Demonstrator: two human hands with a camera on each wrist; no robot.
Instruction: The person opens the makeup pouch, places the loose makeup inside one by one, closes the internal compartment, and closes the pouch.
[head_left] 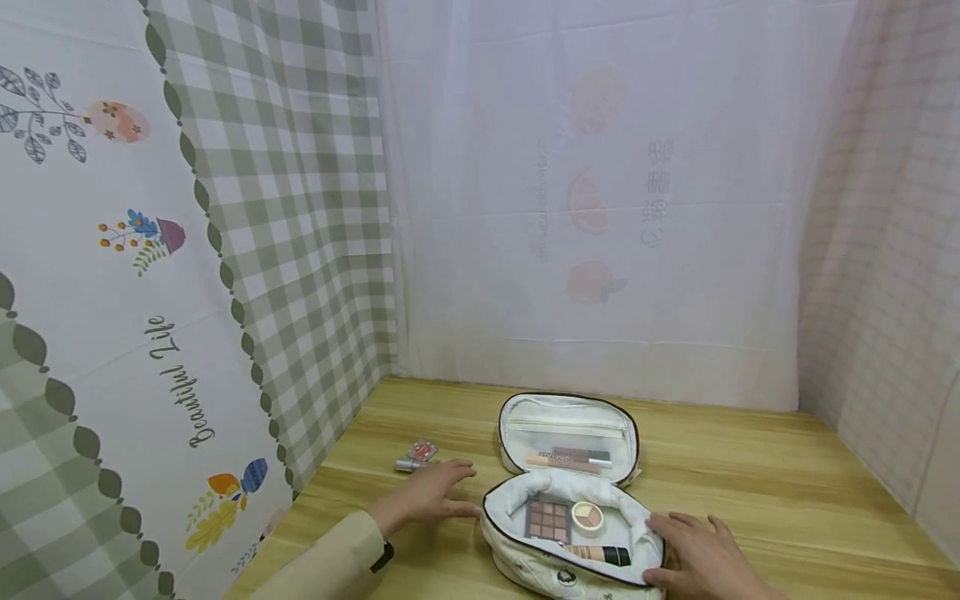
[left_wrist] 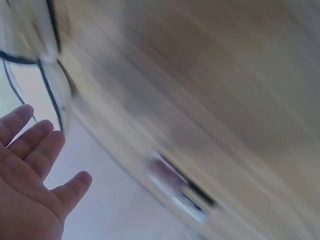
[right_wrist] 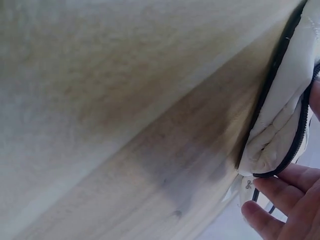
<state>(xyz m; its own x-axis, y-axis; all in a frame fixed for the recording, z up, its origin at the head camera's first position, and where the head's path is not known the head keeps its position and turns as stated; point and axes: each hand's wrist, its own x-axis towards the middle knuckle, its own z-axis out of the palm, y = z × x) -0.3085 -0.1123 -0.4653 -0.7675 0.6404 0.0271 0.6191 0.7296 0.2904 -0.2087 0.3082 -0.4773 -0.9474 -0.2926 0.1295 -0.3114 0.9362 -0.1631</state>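
An off-white makeup bag (head_left: 517,567) with black zipper edging sits at the table's front, its lid (head_left: 562,414) folded back. Inside lie a brown eyeshadow palette (head_left: 548,520), a round three-colour compact (head_left: 587,517) and a beige tube (head_left: 600,554) with a black cap. Slim tubes (head_left: 568,458) show in the lid's clear pocket. My right hand (head_left: 701,550) grips the bag's right rim, thumb and fingers astride the zipper edge in the right wrist view. Beside the left rim, my left hand (head_left: 431,497) is spread and holds nothing, its thumb tip close to the bag.
Left of the bag, beyond my left hand, lie a small silvery tube (head_left: 409,465) and a clear case (head_left: 422,450) with red in it. The wooden table (head_left: 720,450) meets a white curtain (head_left: 480,250) behind and a checked cloth (head_left: 315,208) on the left.
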